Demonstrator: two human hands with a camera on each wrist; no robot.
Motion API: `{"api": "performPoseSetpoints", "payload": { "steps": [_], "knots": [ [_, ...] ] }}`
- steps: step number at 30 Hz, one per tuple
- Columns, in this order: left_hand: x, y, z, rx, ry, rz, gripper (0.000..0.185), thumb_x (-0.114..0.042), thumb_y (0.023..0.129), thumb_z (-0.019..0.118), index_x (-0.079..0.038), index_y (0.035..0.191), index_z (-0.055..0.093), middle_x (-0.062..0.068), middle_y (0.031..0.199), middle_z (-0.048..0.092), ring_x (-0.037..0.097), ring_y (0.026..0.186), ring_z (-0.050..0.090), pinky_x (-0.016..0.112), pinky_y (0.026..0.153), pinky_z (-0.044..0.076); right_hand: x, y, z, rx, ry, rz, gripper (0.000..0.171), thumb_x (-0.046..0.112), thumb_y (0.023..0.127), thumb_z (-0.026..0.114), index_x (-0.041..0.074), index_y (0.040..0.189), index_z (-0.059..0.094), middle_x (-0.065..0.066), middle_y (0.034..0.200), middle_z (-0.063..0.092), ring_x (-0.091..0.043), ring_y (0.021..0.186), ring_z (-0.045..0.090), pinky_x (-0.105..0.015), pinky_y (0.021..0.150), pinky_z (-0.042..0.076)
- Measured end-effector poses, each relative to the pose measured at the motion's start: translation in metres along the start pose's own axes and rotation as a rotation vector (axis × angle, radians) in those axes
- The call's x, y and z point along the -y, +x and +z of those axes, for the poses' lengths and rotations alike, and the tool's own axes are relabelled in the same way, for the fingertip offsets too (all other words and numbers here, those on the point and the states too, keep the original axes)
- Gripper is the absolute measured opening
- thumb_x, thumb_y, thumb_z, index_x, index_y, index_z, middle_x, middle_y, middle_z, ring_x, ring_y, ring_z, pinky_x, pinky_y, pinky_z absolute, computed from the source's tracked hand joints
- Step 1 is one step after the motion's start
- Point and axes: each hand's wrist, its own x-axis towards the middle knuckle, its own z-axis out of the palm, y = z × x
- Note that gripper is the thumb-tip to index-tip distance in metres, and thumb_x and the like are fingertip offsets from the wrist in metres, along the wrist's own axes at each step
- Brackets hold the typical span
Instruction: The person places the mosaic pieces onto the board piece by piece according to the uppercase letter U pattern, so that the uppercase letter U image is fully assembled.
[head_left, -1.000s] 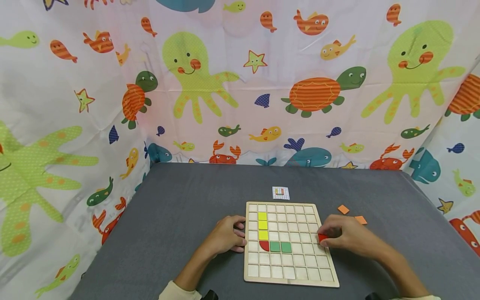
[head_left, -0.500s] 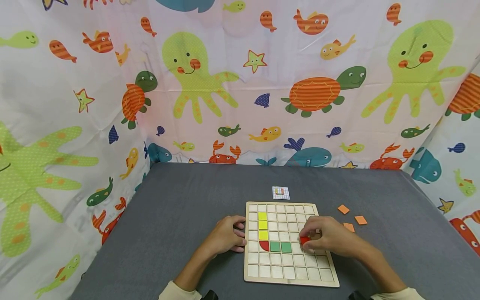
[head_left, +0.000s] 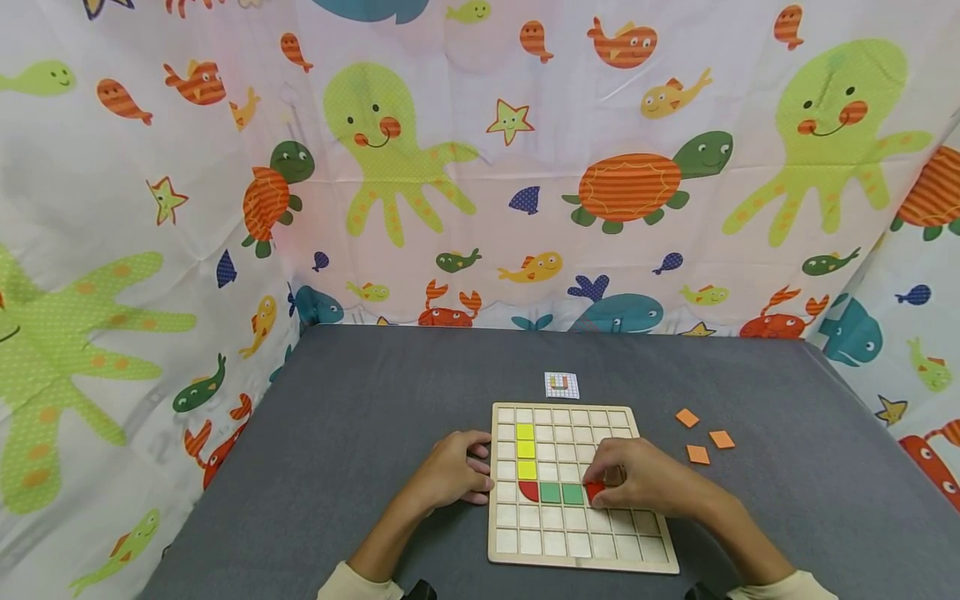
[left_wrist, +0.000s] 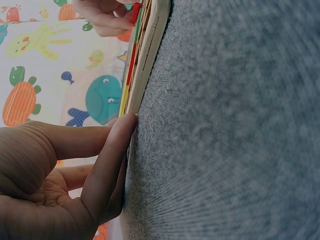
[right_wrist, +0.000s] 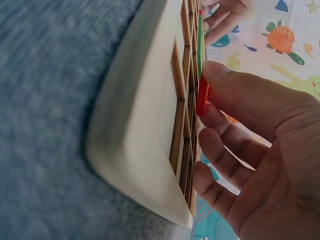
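At the near edge of the grey table [head_left: 360,417] a wooden grid board [head_left: 577,550] is laid flat, its long axis running from the near edge toward the far one. The right hand [head_left: 637,487] is held over the board's middle rows, and a red tile [head_left: 595,491] is pinched between thumb and forefinger — seen edge-on in the right wrist view [right_wrist: 202,95], tilted against the board face and not yet flat in a cell. The tile is kept at the fingertips, just to the right of the two green tiles [head_left: 561,493], so the open cell lies directly under it. The left hand [head_left: 450,473] is rested at the board's left edge, fingers loosely curled and touching the rim [left_wrist: 120,135]. Farther out, three orange tiles [head_left: 703,437] are left toward the right edge — beyond the board, a small pattern card [head_left: 562,386].
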Motion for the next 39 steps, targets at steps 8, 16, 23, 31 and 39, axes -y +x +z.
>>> {"api": "performPoseSetpoints", "payload": {
  "steps": [8,16,23,31,39],
  "knots": [
    [0.002,0.001,0.000,-0.003,0.005,0.003,0.065,0.013,0.076,0.072,0.001,0.136,0.050,0.016,0.114,0.052,0.022,0.090,0.063,0.034,0.058,0.061,0.000,-0.002,-0.003,0.011,-0.016,0.057,0.017,0.023,0.080,0.080,0.030,0.094,0.074,0.010,0.092,0.063,-0.012,0.079,0.058,-0.022,0.067,0.051],
    [0.000,0.000,0.000,-0.003,0.000,0.000,0.066,0.013,0.076,0.073,0.001,0.136,0.050,0.016,0.114,0.052,0.023,0.090,0.063,0.034,0.058,0.061,-0.001,-0.002,-0.003,0.019,-0.012,0.061,0.017,0.019,0.081,0.079,0.029,0.094,0.075,0.010,0.093,0.063,-0.009,0.080,0.057,-0.023,0.069,0.051],
    [0.001,0.001,0.001,-0.002,0.006,0.001,0.065,0.013,0.075,0.073,0.001,0.136,0.051,0.015,0.114,0.053,0.022,0.089,0.063,0.034,0.058,0.061,-0.001,-0.003,-0.002,0.004,-0.005,0.046,0.015,0.022,0.081,0.079,0.029,0.094,0.074,0.009,0.091,0.063,-0.006,0.077,0.056,-0.023,0.066,0.051],
    [0.001,0.001,0.001,-0.004,0.015,0.004,0.065,0.012,0.076,0.073,0.001,0.136,0.051,0.015,0.114,0.053,0.020,0.088,0.063,0.033,0.058,0.061,-0.003,-0.009,-0.007,-0.059,0.017,0.087,0.017,0.028,0.081,0.080,0.026,0.097,0.074,0.009,0.092,0.066,-0.010,0.082,0.060,-0.024,0.069,0.052],
    [0.000,-0.001,0.000,-0.006,0.009,0.010,0.065,0.012,0.076,0.073,0.001,0.135,0.051,0.016,0.114,0.052,0.022,0.090,0.063,0.034,0.059,0.061,-0.013,-0.016,-0.013,-0.122,0.063,0.102,0.022,0.028,0.079,0.081,0.023,0.099,0.073,0.005,0.091,0.067,-0.012,0.080,0.058,-0.022,0.067,0.051]
  ]
}}
